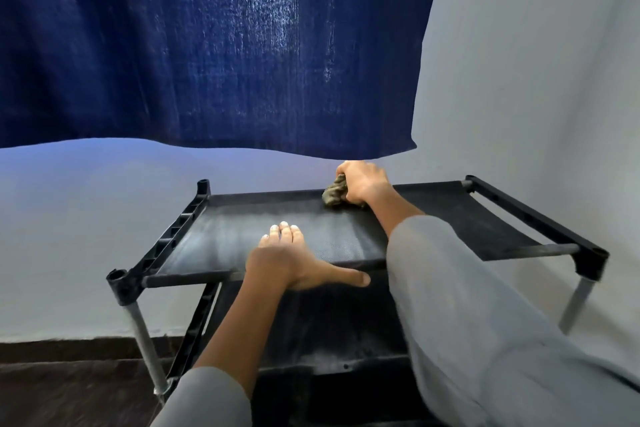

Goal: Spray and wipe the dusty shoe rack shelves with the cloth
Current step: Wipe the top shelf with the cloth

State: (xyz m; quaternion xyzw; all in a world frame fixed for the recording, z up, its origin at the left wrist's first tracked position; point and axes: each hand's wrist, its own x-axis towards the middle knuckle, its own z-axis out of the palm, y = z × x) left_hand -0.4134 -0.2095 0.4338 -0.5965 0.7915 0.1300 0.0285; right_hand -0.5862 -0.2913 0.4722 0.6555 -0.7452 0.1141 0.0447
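while left fingers [282, 232] splay, right fingers [349, 180] clutch cloth [334, 192]

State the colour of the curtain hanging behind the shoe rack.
Dark navy blue curtain, seen in the head view.

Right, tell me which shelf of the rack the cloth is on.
The top shelf: the right hand presses the bunched cloth near its far edge. The lower shelf sits underneath, with no cloth.
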